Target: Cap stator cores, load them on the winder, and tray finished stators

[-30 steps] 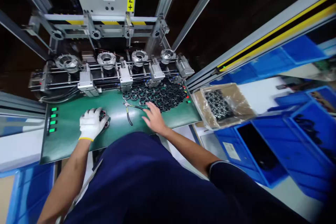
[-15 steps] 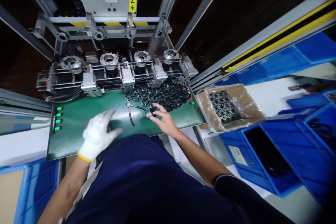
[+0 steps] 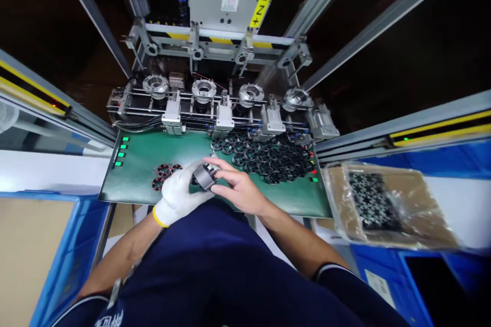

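Note:
In front of my body, above the front part of the green work surface, my two hands hold one stator core, a short grey metal cylinder with black plastic ends. My left hand, in a white glove with a yellow cuff, is closed around its left side. My bare right hand grips its right end between thumb and fingers. Just left of the glove lie several stators with reddish windings. To the right, behind my right hand, spreads a dense group of black-ended stator cores. The pliers are mostly hidden behind my hands.
Behind the surface stands a winding machine with several round metal fixtures. Green buttons line the left edge. At the right, a plastic-lined cardboard box holds black-and-grey parts. Blue bins stand on both sides.
My hands have come together; the left has moved right and closed on the stator core that the right hand held. The camera view has turned left, and the red-wound stators now show.

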Demonstrator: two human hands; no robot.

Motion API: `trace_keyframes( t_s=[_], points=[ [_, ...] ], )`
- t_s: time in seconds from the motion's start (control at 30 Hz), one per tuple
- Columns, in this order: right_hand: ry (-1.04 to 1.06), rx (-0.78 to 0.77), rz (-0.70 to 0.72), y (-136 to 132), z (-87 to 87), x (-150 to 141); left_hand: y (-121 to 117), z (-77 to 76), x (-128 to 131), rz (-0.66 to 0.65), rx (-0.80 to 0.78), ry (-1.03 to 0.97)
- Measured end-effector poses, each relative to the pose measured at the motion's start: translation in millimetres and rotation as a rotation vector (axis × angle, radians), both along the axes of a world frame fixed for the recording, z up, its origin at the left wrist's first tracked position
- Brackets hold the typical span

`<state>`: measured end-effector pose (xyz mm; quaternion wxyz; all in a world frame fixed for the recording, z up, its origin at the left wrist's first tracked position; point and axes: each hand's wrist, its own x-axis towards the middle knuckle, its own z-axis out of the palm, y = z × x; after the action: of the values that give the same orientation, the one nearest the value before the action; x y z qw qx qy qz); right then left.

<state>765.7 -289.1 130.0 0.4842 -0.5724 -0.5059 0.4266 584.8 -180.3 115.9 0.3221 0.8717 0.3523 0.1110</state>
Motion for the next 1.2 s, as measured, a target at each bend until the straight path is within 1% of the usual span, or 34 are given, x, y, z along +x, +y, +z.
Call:
trace_keyframes(
  t_s=[0.07,0.13,0.17,0.2,0.27,0.3,0.33,0.4,0.47,0.53,0.6,0.63,0.7,0.8,0.9,1.07,1.2],
  points=[
    [-0.002,-0.045,0.035,13.2,-5.7,-2.3,5.9,-3.3,-3.6,0.017,-0.047,0.039],
    [0.021,-0.124,0.054,28.8,-15.7,-5.5,15.2,-14.4,-14.4,0.029,-0.052,0.048],
    [0.029,-0.164,0.063,38.6,-21.2,-6.2,21.0,-23.9,-23.2,0.061,-0.035,0.039],
    [0.030,-0.196,0.077,50.6,-26.1,-5.4,27.1,-36.1,-34.0,0.124,-0.005,0.020],
    [0.002,-0.216,0.115,83.6,-30.6,1.2,39.2,-67.0,-59.4,0.313,0.060,-0.019],
    [-0.025,-0.201,0.129,105.4,-29.3,7.2,44.5,-83.9,-72.3,0.414,0.090,-0.032],
    [-0.056,-0.173,0.130,130.5,-25.4,14.7,48.6,-100.7,-84.4,0.483,0.108,-0.030],
    [-0.137,-0.086,0.084,188.9,-12.5,32.0,52.8,-130.2,-103.2,0.561,0.126,-0.010],
    [-0.241,0.014,0.010,250.7,1.1,48.2,51.8,-151.5,-113.3,0.575,0.127,0.015],
    [-0.379,0.095,-0.040,305.2,9.3,58.5,48.4,-164.3,-116.2,0.571,0.128,0.032],
    [-0.527,0.138,-0.017,343.8,9.9,61.6,45.7,-170.7,-115.9,0.571,0.135,0.042],
    [-0.595,0.148,0.015,356.3,7.5,61.1,45.0,-172.3,-115.6,0.571,0.138,0.044],
    [-0.701,0.150,0.089,369.5,-0.6,58.9,44.8,-173.6,-115.5,0.564,0.141,0.048],
    [-0.814,0.138,0.159,372.5,-13.5,58.6,45.5,-172.9,-116.3,0.546,0.139,0.058],
    [-0.915,0.123,0.203,374.0,-18.6,62.9,45.5,-170.9,-116.4,0.543,0.142,0.070],
    [-1.071,0.074,0.259,389.1,-11.1,63.5,46.5,-167.1,-115.3,0.536,0.151,0.079],
    [-1.156,0.016,0.248,394.4,-5.0,54.0,48.6,-164.8,-116.3,0.524,0.147,0.087]
  ],
)
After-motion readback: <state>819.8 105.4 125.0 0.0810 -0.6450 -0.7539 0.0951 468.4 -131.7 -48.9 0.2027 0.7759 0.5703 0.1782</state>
